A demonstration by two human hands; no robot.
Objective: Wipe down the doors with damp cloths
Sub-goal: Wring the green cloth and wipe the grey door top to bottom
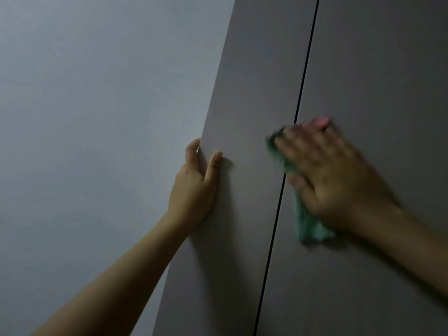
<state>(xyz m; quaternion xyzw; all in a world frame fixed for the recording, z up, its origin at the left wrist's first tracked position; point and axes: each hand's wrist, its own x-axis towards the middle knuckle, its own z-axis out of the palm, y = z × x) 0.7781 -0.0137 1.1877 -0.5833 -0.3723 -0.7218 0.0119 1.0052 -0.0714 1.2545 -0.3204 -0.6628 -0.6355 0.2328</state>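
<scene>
The left hand [194, 187] is gripping the free left edge of a flat, matte grey left door panel [244, 98]: its thumb is lying on the door's front face while the fingers are curling round the edge and going out of sight behind it, so only the topmost finger is showing past the rim. The bare left forearm is running down toward the lower left corner, where the frame is cutting it off.

To the right of that hand, a thin dark vertical gap [291, 151] is separating the left panel from a second matte grey right door panel [378, 69]. The right hand [337, 178] is lying flat with straight, spread fingers, pressing a crumpled green cloth [309, 225] against the doors right at this gap. The hand is heavily blurred, so its fingertips are hard to make out. The cloth is mostly hidden beneath the palm; one green corner is peeking out beyond the fingertips on the left panel, and a larger bunch is showing below the heel of the hand on the right panel. A pinkish patch [318, 122] is showing just above the fingers, too smeared to identify. The right forearm is leaving the frame at the right edge.

Left of the left hand, a plain pale grey-blue wall [97, 117] is filling the view. Both doors are cut off at the top and bottom.
</scene>
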